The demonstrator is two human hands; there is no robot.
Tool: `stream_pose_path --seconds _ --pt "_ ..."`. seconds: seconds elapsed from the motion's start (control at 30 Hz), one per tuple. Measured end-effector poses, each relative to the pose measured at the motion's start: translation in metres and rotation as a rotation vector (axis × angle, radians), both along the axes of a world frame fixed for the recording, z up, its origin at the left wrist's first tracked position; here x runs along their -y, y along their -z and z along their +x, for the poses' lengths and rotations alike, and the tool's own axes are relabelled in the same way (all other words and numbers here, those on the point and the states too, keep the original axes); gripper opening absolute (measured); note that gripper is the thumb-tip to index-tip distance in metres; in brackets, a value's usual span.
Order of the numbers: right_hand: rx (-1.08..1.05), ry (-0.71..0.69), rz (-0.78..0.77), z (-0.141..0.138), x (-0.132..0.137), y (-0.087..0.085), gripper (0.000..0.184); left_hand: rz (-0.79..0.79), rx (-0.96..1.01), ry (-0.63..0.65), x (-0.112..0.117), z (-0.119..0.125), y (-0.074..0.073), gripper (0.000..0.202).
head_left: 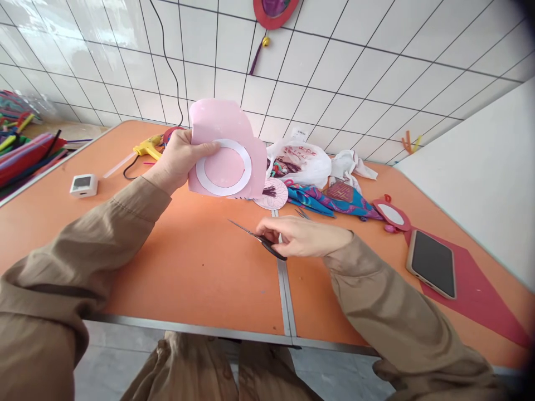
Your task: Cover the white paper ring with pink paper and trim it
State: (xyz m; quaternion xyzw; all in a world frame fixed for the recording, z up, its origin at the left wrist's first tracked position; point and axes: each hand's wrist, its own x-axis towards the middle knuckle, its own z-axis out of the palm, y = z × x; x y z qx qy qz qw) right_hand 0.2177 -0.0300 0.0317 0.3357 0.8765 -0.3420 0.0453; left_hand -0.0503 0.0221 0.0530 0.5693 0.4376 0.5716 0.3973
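My left hand [178, 161] is raised over the orange table [188, 267], closed on the left edge of a pink paper sheet [228, 159] that has a white paper ring [246, 167] lying against it. Lower down and to the right, my right hand [303, 236] rests on the table with its fingers on the black handles of a pair of scissors [257, 238]. The scissor blades point left and lie flat on the table. Both arms wear tan sleeves.
A yellow glue gun [146, 146] and a small white device [83, 185] lie at the left, near coloured pipe cleaners [25, 156]. Behind are a plastic bag [303, 161], patterned cloth [324, 199] and round paper pieces. A phone [432, 263] lies on red paper [480, 289] at the right.
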Motion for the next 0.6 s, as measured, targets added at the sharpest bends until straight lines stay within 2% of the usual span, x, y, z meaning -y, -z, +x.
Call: stream_pose_path --seconds 0.1,0.2,0.3,0.37,0.47,0.6 --pt "-0.315 0.005 -0.382 0.010 -0.002 -0.008 0.024 -0.007 -0.033 0.037 -0.002 -0.003 0.002 0.021" --pt "-0.476 -0.043 -0.546 0.014 -0.001 -0.011 0.028 -0.043 -0.079 0.084 -0.001 -0.003 0.002 0.024" --pt "-0.528 -0.175 -0.631 0.012 0.002 -0.006 0.040 -0.073 -0.111 0.116 0.000 -0.002 0.002 0.026" --pt "-0.610 -0.195 -0.692 0.009 0.003 0.000 0.050 -0.090 -0.106 0.125 0.001 -0.002 0.003 0.026" --pt "-0.773 -0.067 -0.701 0.008 0.004 0.003 0.057 -0.116 -0.104 0.158 0.002 -0.003 0.004 0.025" --pt "-0.931 0.190 -0.551 0.014 0.003 -0.010 0.042 -0.144 -0.113 0.241 0.000 -0.006 0.006 0.025"
